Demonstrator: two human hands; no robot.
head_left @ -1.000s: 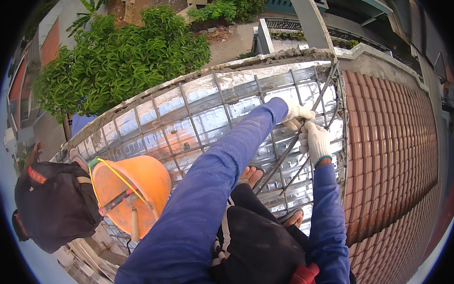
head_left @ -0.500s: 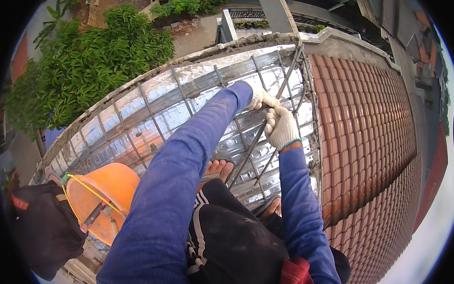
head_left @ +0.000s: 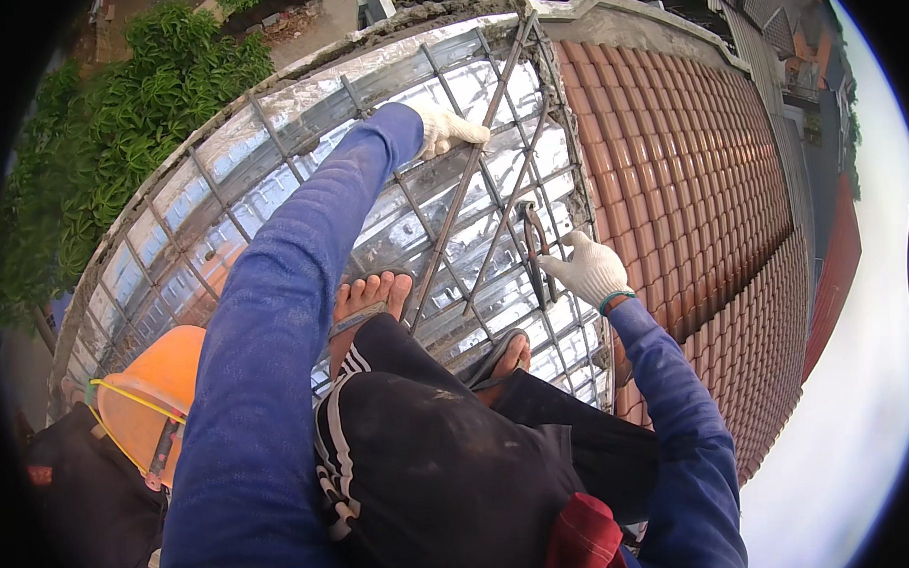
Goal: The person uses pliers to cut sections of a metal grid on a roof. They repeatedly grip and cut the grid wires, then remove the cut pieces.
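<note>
My left hand (head_left: pixel 447 131), in a white knit glove, has its fingers closed at a long slanting steel bar (head_left: pixel 452 214) that lies over a grid of thinner rods (head_left: pixel 413 202). Whether wire is also between the fingers is hidden. My right hand (head_left: pixel 592 270), gloved the same way, is open, thumb and forefinger apart. Just left of its fingertips, a pair of dark pincers (head_left: pixel 534 256) rests on the grid, jaws pointing away from me. A second slanting bar (head_left: pixel 509 212) passes beside the pincers.
Shiny metal decking (head_left: pixel 373 249) lies beneath the grid, and my sandalled feet (head_left: pixel 375 295) stand on it. An orange bucket (head_left: pixel 156 380) with a yellow rim sits at the left beside a dark bag (head_left: pixel 92 497). Brown roof tiles (head_left: pixel 691 186) slope away right; a rough concrete edge (head_left: pixel 184 143) borders the far-left side, with trees beyond.
My right hand has left the left hand and come back toward me to the pincers, its fingers opening. My left hand stays at the slanting bar. The view has shifted right and nearer.
</note>
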